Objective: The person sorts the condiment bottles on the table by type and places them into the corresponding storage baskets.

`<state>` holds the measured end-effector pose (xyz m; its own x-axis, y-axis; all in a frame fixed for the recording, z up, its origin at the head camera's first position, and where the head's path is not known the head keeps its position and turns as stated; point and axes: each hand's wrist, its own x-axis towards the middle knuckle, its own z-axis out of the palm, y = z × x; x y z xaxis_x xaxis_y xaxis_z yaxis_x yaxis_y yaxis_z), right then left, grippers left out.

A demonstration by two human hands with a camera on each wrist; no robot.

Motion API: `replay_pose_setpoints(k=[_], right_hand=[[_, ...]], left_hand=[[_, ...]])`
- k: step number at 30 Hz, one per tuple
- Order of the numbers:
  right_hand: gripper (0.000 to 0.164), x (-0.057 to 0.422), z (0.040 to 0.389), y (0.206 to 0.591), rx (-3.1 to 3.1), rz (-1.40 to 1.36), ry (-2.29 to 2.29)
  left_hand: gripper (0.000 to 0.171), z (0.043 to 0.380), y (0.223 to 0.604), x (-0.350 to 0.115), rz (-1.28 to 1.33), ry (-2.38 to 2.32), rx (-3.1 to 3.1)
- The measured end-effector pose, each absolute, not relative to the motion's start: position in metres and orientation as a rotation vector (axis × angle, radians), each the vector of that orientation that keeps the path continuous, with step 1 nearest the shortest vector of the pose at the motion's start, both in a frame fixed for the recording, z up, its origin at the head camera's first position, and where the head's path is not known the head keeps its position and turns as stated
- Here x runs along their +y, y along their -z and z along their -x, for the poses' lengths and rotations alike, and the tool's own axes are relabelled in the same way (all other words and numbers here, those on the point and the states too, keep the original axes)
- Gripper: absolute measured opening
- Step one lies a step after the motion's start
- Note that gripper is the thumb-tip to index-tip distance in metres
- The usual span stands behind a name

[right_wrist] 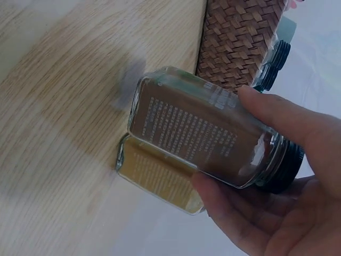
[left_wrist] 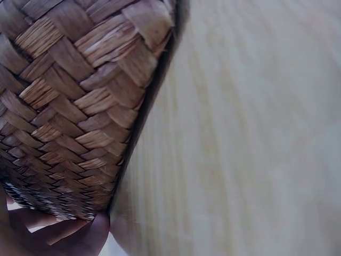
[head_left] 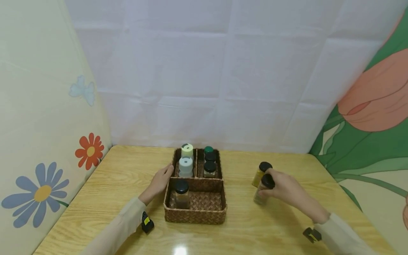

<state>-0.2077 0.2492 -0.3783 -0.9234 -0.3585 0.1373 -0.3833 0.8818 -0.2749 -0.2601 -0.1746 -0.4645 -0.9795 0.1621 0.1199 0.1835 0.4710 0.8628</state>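
Note:
My right hand (head_left: 285, 186) grips a glass spice jar (right_wrist: 184, 125) of brown powder with a black lid, thumb on one side and fingers on the other. Close behind it on the table stands a second glass jar (head_left: 257, 177) of yellow powder, also black-lidded. My left hand (head_left: 159, 181) rests against the left outer wall of a brown woven basket (head_left: 196, 216). In the left wrist view its fingertips (left_wrist: 98, 232) touch the weave near the bottom edge. A black-lidded jar (head_left: 182, 196) stands at the left of the basket's front compartment.
In the basket's back left compartment are a pale yellow-lidded container (head_left: 187, 150) and a white-lidded container (head_left: 186, 165). Its back right compartment holds a green-lidded jar (head_left: 208, 150) and two black-lidded jars (head_left: 210, 168). A white cloth (head_left: 191, 71) hangs behind the wooden table (head_left: 134, 166).

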Motion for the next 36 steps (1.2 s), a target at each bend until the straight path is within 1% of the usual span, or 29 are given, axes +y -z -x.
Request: replay_pose_setpoints(k=[15, 17, 21, 24, 28, 36], right_hand=[[0.074, 0.236, 0.204, 0.373, -2.952, -0.594, -0.519], [0.073, 0.234, 0.203, 0.372, -2.943, -0.607, -0.522], [0.059, 0.231, 0.202, 0.371, -2.892, -0.663, -0.524], [0.054, 0.227, 0.201, 0.369, -2.86, -0.698, -0.526], [0.06, 0.222, 0.201, 0.367, -2.83, -0.729, -0.504], [0.066, 0.217, 0.198, 0.365, -2.753, -0.762, -0.487]], left_hand=[[0.058, 0.261, 0.466, -0.173, 0.311, 1.555, -2.671], [0.057, 0.261, 0.466, -0.173, 0.309, 1.555, -2.668], [0.057, 0.261, 0.467, -0.174, 0.308, 1.56, -2.667], [0.057, 0.262, 0.468, -0.175, 0.311, 1.563, -2.665], [0.057, 0.262, 0.468, -0.175, 0.31, 1.56, -2.659], [0.057, 0.262, 0.467, -0.174, 0.3, 1.551, -2.666]])
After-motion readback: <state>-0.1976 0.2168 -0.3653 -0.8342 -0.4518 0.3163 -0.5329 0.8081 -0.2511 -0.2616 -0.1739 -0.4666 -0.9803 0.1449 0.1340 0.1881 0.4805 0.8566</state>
